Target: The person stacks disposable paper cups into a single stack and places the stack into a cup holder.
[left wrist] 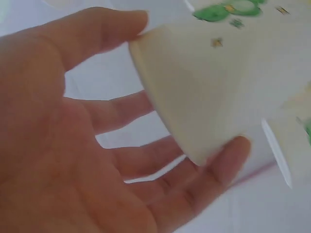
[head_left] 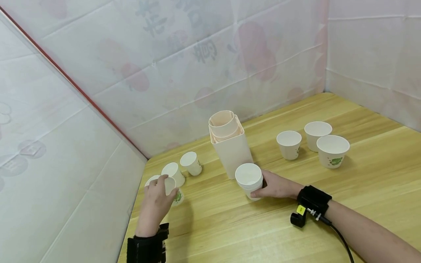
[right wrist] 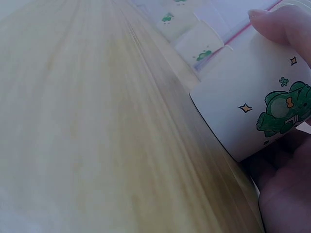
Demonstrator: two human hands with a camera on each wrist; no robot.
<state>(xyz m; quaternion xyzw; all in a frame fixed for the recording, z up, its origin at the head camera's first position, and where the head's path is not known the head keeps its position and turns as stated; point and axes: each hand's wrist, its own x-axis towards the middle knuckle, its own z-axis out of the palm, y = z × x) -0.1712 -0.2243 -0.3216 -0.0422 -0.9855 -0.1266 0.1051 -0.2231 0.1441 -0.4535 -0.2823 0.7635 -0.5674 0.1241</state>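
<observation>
Off to the left, my left hand (head_left: 156,201) reaches over a paper cup (head_left: 178,197) with a green print and pinches it near the rim. In the left wrist view, the cup's white wall (left wrist: 194,87) lies between thumb and fingers. Near the middle of the table, my right hand (head_left: 276,185) grips a stack of nested white paper cups (head_left: 249,175) from its right side. A green bear and small stars decorate the outer cup (right wrist: 228,111) of that stack in the right wrist view.
Right behind the stack stands a tall white square holder (head_left: 231,153) with pale rolled pieces inside. Beyond my left hand are cups (head_left: 191,163) in a row, one partly hidden by it. Several cups (head_left: 333,151) stand right. Fabric walls (head_left: 197,73) edge the wooden table (head_left: 223,226).
</observation>
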